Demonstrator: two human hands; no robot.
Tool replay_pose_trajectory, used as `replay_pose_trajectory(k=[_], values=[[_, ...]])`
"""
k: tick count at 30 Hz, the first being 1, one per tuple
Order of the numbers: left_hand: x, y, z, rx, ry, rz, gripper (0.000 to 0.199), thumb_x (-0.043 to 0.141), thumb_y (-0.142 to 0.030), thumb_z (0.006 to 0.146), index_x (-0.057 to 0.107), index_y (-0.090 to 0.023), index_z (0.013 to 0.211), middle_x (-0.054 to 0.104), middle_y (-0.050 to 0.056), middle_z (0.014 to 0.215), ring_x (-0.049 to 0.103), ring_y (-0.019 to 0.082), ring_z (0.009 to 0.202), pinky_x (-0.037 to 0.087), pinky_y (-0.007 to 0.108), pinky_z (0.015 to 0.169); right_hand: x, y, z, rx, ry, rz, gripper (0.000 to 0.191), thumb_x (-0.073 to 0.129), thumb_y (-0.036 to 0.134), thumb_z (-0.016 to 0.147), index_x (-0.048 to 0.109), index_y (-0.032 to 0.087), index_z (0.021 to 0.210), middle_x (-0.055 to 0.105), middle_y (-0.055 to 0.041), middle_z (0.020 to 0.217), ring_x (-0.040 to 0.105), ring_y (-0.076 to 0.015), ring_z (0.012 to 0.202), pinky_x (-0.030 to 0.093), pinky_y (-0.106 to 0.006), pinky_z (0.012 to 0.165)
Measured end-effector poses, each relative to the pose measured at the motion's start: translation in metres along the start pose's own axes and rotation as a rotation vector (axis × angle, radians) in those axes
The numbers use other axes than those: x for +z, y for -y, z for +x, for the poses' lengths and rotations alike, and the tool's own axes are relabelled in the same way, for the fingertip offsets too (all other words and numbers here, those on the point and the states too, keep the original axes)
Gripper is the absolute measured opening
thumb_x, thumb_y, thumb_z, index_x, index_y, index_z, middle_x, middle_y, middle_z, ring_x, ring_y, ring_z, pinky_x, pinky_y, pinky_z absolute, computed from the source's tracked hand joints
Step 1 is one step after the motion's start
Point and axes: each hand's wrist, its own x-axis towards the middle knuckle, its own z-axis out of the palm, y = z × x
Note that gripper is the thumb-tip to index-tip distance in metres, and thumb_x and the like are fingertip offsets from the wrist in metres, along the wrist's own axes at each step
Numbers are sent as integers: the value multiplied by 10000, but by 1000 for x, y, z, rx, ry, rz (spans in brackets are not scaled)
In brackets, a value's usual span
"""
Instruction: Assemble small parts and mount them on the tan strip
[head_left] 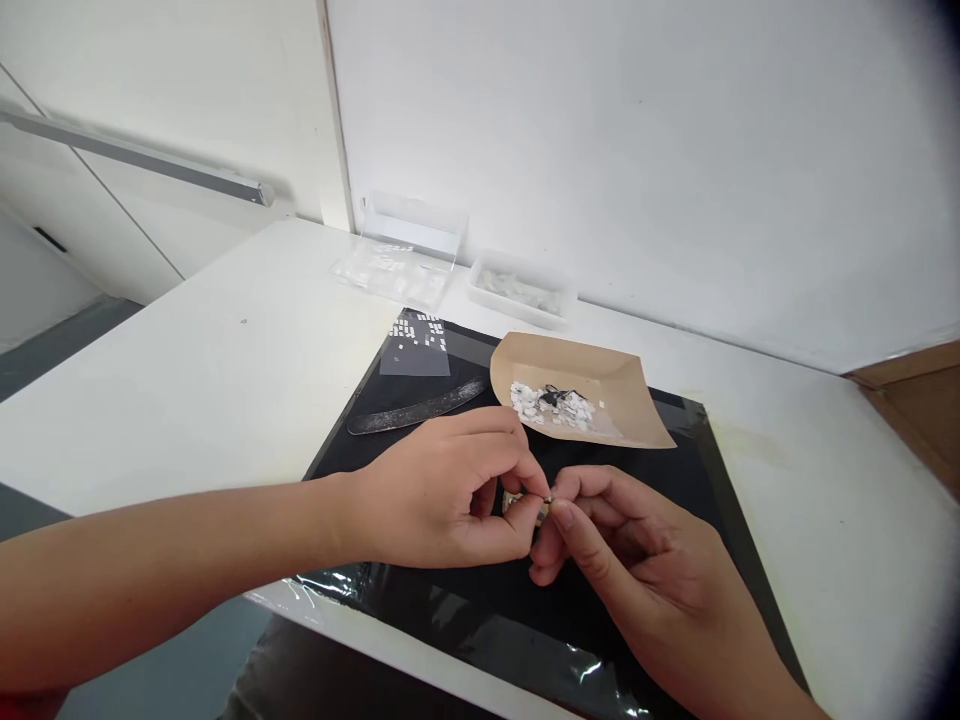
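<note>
A white table point(217, 370) bears a black mat point(450, 600) with a glossy clear edging. Over the mat, the left hand point(457, 490) and the right hand point(637, 555) meet fingertip to fingertip; each has thumb and forefinger pinched on the same small shiny piece. Just beyond them sits a shallow brown tray point(525, 355), its near edge partly behind the left hand. Against the wall stand an open clear box point(412, 225) and a low box point(480, 300) of pale pieces. A curved file point(420, 410) lies left of the tray, beside a dark sheet point(415, 360) dotted with white squares. White scraps point(529, 405) and a black tangle point(555, 395) lie in the tray. Smallest is the shiny piece point(542, 513), between the fingertips above the mat, largely hidden by the fingers. It is probably light, stiff and somewhat slippery, best taken by its edges with light pressure; how fragile it is cannot be told. The chief obstruction is the crowding of the fingers themselves.
</note>
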Motion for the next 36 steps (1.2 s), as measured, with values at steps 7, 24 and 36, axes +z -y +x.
replay_pose_trajectory(k=[7,24,36], values=[[-2,2,-2,53,30,69,82,644,-145,892,710,-124,935,594,18,909,569,50,667,495,138,571,-1,-3,-1,-35,-64,-113,161,585,394,1016,612,244,966,736,23,709,714,-118,638,536,-187,610],[3,1,-3,78,-6,185,46,627,-140,845,669,-131,860,585,14,873,484,27,528,443,160,462,-1,-1,2,-35,2,-179,147,557,380,1016,619,254,970,746,43,743,705,-113,642,533,-196,605],[8,-2,-4,18,-112,101,36,659,-125,811,681,-139,786,540,-21,694,508,50,563,441,149,490,0,-1,3,-22,14,-140,152,548,379,1022,615,247,985,739,31,737,691,-123,636,518,-212,598]])
